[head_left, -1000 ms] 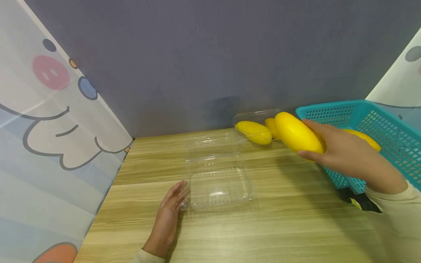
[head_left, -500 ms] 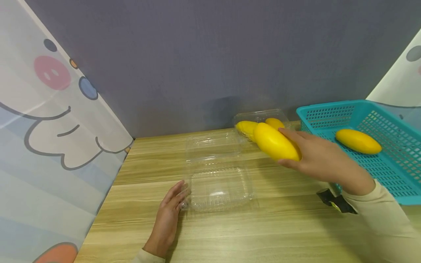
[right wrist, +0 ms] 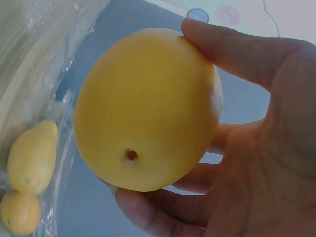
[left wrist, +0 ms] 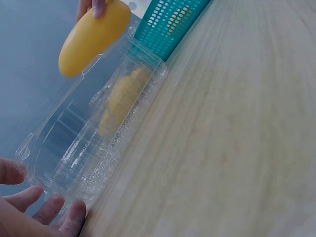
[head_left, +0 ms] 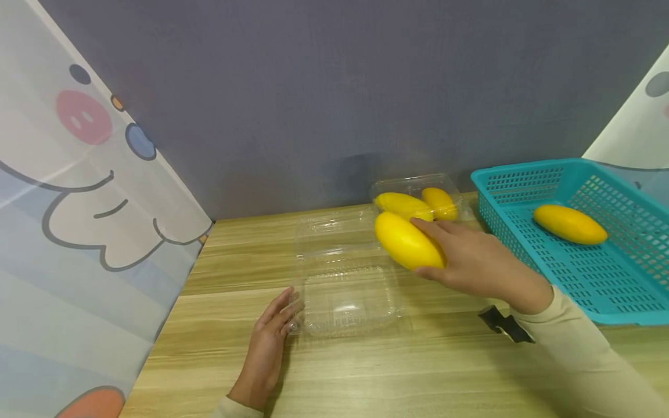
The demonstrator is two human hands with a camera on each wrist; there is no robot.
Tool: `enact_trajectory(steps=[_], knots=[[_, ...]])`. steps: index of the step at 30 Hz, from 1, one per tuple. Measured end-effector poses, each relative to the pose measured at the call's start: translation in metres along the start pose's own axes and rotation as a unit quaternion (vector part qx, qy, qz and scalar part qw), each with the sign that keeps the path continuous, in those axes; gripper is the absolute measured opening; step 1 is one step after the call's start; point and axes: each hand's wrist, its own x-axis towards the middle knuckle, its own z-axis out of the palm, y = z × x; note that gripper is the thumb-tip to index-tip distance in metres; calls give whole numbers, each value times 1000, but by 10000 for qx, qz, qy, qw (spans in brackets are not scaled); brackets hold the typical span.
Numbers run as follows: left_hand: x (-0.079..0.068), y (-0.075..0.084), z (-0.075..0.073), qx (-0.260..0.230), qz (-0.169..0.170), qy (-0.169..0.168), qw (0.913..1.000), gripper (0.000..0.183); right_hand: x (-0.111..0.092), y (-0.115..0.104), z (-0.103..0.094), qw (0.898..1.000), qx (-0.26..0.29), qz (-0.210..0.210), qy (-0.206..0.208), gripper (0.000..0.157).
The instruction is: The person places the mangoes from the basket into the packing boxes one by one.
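My right hand holds a yellow mango in the air, just right of and above an open clear plastic clamshell. In the right wrist view the thumb and fingers curve round the sides of this mango, and its small dark stem hole shows. My left hand rests at the left side of the clamshell, its fingers fairly straight against the edge. Up close, the left fingertips touch the clear plastic by the corner. Nothing lies in the clamshell's base.
A second clear container with two mangoes stands behind, against the grey wall. At the right is a teal basket with one mango. A small black object lies on the wooden table near the right sleeve.
My right hand has carried the mango leftward from beside the basket, and slightly lower in the view, toward the clamshell. The left hand and the clamshell have stayed in place.
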Motion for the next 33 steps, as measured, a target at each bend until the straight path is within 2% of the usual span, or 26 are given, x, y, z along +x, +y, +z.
enact_trajectory(steps=[7,12,17,25,33], knots=[[0,-1,-1,-11,17,-80,10000,50,5,-10,10,9994,124,-312,115,82],[0,-1,-1,38,3,-61,10000,49,8,-19,17,9988,242,-418,37,82],[0,-1,0,60,3,-56,10000,49,11,-27,22,9984,314,-465,-86,82],[0,-2,0,-23,35,-162,9999,49,15,-36,34,9979,348,-540,-60,82],[0,-2,0,16,-6,-90,10000,49,21,-51,46,9970,277,-698,-175,84]])
